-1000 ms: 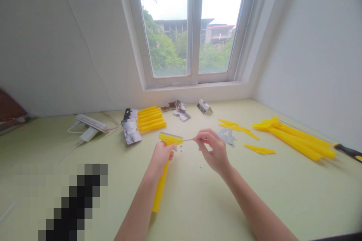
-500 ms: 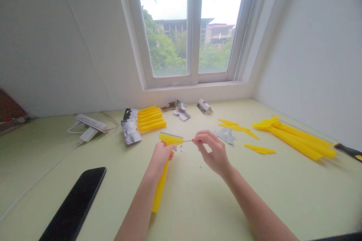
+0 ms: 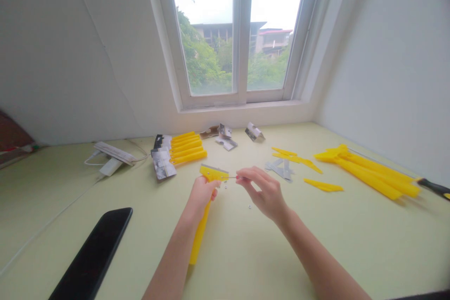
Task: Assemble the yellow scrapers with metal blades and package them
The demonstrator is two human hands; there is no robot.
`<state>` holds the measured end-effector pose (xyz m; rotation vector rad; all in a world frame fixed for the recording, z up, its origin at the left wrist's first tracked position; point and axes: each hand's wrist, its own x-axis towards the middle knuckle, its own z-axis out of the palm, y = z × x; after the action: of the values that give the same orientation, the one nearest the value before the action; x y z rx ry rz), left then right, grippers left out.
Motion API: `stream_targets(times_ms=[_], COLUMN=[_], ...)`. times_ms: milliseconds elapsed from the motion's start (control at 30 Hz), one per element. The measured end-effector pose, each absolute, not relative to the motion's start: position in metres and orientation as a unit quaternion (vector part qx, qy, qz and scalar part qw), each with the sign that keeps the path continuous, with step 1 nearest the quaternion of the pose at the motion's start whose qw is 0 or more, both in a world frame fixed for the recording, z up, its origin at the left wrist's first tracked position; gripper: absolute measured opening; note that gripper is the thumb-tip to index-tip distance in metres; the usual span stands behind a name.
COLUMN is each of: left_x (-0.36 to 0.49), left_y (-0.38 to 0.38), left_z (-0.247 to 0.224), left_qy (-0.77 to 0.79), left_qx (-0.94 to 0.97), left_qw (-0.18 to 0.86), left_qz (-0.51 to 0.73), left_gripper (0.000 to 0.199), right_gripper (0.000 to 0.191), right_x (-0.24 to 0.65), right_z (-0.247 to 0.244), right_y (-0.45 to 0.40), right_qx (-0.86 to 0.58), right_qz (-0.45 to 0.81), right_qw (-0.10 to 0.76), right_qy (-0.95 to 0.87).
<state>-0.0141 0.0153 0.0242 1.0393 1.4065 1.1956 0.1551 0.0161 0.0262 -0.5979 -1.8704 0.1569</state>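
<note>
My left hand is closed around a yellow scraper just below its wide head. A grey metal blade runs along the head's far edge, and screws show on the head's face. From the right, my right hand pinches a small screwdriver with a thin metal shaft and a bit of red at the fingertips. Its shaft points left and its tip meets the scraper head near a screw. Most of the screwdriver's handle is hidden by my fingers. Tiny metal nuts lie on the table nearby.
Several yellow scraper handles with printed cards lie at the back left. Yellow plates and grey blades are right of centre. Farther right are yellow scrapers and a black-handled tool. A black phone and a power strip are leftward.
My right hand has shifted slightly left, closer to the scraper head, and its fingers have turned around the screwdriver. The scraper's head has moved a touch to the right.
</note>
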Motion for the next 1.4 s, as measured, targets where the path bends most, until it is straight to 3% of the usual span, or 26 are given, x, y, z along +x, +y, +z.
stream_targets(times_ms=[367,1400], left_x=[-0.0129,-0.0140], left_y=[0.0167,0.0165], left_z=[0.0220,0.0227], left_qy=[0.566,0.567], left_qx=[0.445,0.424], left_qw=[0.494,0.503], left_qz=[0.487,0.495], left_gripper=[0.019,0.016], right_gripper=[0.003,0.010], right_x=[0.1528,0.1551], right_z=[0.0254,0.0253], right_y=[0.0146,0.0173], right_qx=[-0.330,-0.382], right_qz=[0.027,0.032], right_qw=[0.569,0.545], right_qy=[-0.753,-0.746])
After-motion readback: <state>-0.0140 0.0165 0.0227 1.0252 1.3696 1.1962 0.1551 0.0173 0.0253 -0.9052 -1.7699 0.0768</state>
